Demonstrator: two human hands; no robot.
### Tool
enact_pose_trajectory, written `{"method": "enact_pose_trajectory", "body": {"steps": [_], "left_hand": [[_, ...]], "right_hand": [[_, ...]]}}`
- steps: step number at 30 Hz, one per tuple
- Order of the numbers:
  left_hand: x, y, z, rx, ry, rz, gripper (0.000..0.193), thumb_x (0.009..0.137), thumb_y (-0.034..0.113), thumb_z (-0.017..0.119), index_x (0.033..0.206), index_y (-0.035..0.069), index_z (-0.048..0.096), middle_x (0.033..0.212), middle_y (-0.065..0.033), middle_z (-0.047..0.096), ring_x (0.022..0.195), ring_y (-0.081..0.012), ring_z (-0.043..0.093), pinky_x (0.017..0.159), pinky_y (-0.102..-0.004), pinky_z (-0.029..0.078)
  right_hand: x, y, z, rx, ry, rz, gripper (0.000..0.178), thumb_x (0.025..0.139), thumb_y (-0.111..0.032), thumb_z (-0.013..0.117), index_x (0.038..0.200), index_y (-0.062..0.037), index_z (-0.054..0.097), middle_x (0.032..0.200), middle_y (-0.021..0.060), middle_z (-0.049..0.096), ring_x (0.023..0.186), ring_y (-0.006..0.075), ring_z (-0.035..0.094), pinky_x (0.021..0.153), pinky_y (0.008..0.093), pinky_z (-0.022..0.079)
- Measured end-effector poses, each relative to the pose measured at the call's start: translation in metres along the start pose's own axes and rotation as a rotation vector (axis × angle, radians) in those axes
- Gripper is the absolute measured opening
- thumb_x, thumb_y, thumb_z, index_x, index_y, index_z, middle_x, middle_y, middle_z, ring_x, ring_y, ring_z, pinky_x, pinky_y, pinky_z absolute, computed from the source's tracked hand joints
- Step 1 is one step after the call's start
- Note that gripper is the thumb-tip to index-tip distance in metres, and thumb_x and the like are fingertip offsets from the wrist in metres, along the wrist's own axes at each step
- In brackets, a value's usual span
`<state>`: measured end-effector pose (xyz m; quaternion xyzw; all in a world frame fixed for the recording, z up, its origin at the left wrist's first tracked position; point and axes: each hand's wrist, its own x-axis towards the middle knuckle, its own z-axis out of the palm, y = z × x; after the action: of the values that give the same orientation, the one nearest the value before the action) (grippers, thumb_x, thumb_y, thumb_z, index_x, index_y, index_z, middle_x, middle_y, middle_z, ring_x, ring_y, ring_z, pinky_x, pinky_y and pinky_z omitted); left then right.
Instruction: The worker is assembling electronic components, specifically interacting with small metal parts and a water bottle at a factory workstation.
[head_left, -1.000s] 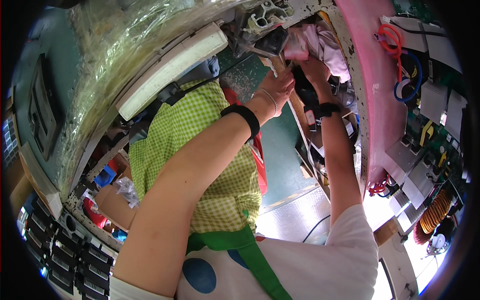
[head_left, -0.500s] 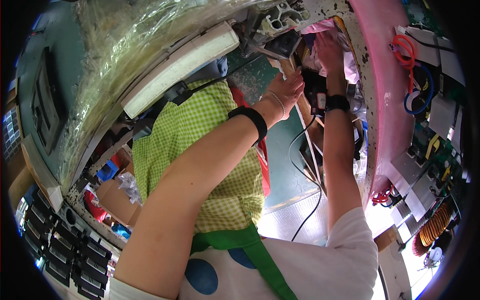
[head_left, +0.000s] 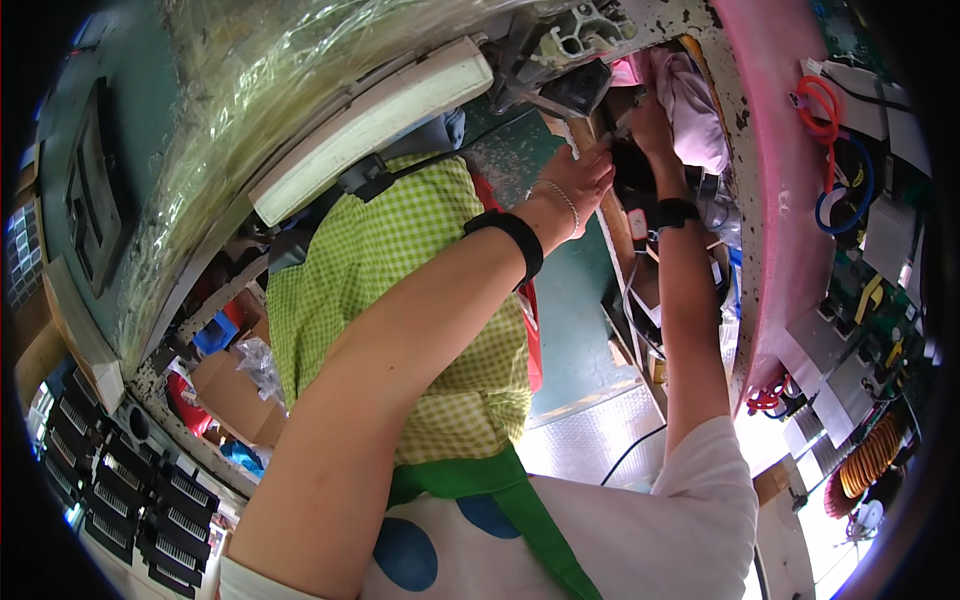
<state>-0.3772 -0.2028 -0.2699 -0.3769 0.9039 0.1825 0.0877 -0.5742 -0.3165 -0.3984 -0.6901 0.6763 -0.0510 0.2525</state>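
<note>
Strong daylight pours in from the lower right, where the pale floor patch [head_left: 600,440] and the area past the white short sleeve [head_left: 700,500] burn out to near white, while the dark grey-green panel [head_left: 90,190] on the far left sits dim. Glare streaks across the crinkled clear plastic sheet [head_left: 270,90] overhead, and the long white rounded bar [head_left: 370,125] is brightly lit. The fisheye bends straight edges hard toward a black circular rim, and detail there turns soft and smeared.

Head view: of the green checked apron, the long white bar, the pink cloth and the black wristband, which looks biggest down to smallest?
1. Green checked apron
2. Long white bar
3. Pink cloth
4. Black wristband

The fisheye lens and nearness to the camera skew these sizes.
</note>
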Motion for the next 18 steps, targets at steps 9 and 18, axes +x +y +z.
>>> {"method": "enact_pose_trajectory", "body": {"steps": [9, 18], "left_hand": [[0.002, -0.002, -0.004, -0.044, -0.040, -0.003, 0.071, 0.066, 0.027, 0.062, 0.128, 0.004, 0.037, 0.134, -0.0061, 0.033, 0.128, -0.0181, 0.025, 0.088, -0.0358, 0.037], [0.002, 0.000, 0.000, 0.001, -0.025, -0.008, 0.070, 0.067, 0.028, 0.061, 0.129, 0.005, 0.037, 0.135, -0.0058, 0.032, 0.129, -0.0184, 0.023, 0.088, -0.0363, 0.037]], "right_hand": [[-0.005, 0.001, -0.024, 0.094, 0.123, 0.049, 0.063, 0.079, -0.032, 0.048, 0.129, 0.0012, 0.030, 0.124, 0.0301, 0.039, 0.121, 0.0399, 0.033, 0.101, 0.0400, 0.027], [-0.009, -0.010, -0.011, 0.895, -0.442, 0.418, 0.036, 0.080, -0.011, 0.048, 0.116, -0.0048, 0.050, 0.109, 0.0079, 0.058, 0.098, 0.0146, 0.053, 0.083, 0.0251, 0.040]]}}
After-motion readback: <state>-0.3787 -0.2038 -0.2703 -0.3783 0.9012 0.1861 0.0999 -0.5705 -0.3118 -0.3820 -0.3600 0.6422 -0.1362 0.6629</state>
